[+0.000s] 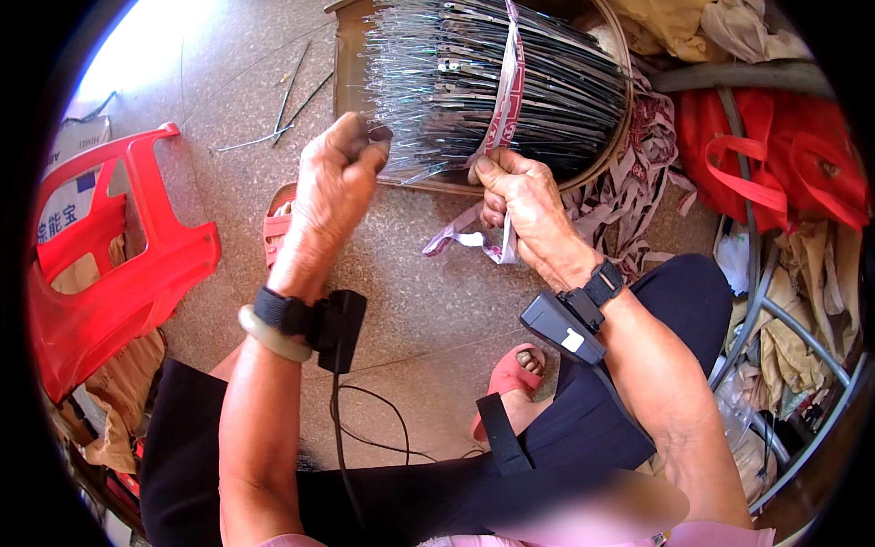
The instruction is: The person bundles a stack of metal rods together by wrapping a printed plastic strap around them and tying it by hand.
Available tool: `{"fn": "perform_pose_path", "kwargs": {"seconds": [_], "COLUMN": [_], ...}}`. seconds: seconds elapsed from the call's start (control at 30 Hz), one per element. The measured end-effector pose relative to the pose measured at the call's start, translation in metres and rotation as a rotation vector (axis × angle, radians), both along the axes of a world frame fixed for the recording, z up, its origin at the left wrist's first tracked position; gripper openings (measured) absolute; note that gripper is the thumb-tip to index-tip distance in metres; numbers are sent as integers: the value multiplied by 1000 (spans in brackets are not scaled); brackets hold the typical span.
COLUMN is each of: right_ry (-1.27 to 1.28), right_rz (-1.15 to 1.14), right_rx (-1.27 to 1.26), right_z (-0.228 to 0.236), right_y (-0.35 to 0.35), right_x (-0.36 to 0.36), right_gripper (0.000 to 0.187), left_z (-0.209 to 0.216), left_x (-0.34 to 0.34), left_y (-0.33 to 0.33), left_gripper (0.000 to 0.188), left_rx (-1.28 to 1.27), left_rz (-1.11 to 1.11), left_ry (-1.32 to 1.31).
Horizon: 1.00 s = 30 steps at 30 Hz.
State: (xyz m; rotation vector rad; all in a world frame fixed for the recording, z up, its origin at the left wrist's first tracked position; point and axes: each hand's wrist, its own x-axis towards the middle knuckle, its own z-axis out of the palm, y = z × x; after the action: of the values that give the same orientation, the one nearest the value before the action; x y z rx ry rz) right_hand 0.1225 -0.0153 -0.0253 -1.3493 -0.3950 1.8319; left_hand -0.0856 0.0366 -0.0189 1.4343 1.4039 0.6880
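A large bundle of thin dark metal rods with pale wiry ends [565, 91] lies on its side across a brown box-like support [349, 55]. Around it runs a white fabric strip with red print [507, 87]. My right hand [529, 201] pinches this strip at the bundle's near edge, and a loose tail hangs below the fingers. My left hand [333, 178] is closed beside the wiry ends, at their left. Something small and dark shows at its fingertips, too small to make out. Both wrists carry black strapped devices.
A red plastic stool [137, 246] stands at the left. Several loose rods [284, 114] lie on the speckled floor. Tangled printed strips [638, 182] are heaped right of the bundle, beside a red bag [775, 155] and grey metal tubing [802, 333]. A black cable [339, 419] trails from my left wrist.
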Motion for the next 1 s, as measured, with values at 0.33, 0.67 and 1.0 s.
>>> {"fn": "perform_pose_path", "kwargs": {"seconds": [0.33,0.67,1.0], "right_ry": [-61,-102,-102], "right_rz": [-17,4,20], "right_rx": [-21,1,20], "right_z": [2,1,-2], "right_y": [-1,1,0], "right_x": [-3,-4,-3], "right_gripper": [16,17,17], "left_z": [30,35,33], "left_x": [-15,4,17], "left_y": [16,24,7], "left_gripper": [23,24,22], "left_rx": [-610,-136,-542], "left_rz": [-97,-272,127], "left_ry": [-335,223,-179]}}
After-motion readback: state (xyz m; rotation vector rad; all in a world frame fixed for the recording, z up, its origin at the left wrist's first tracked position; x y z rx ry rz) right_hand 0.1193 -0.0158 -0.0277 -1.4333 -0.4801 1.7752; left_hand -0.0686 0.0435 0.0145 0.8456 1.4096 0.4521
